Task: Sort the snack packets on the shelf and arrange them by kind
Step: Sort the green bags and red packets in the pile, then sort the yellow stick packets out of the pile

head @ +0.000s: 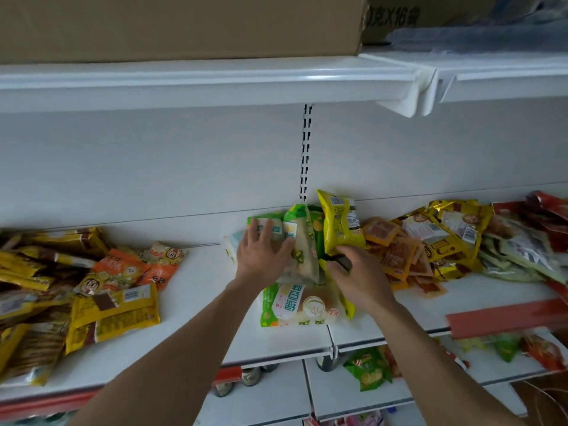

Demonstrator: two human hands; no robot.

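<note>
On the shelf (199,302), the left hand (264,253) lies flat with fingers spread, pressing the green packets (299,305) at the middle. The right hand (359,278) pinches the lower edge of a yellow packet (339,222) standing upright just beside that pile (near the back wall). Best, I judge, to pin the greens while lifting the yellow one straight up, so nothing slides, then carry it to its matching heap.
</note>
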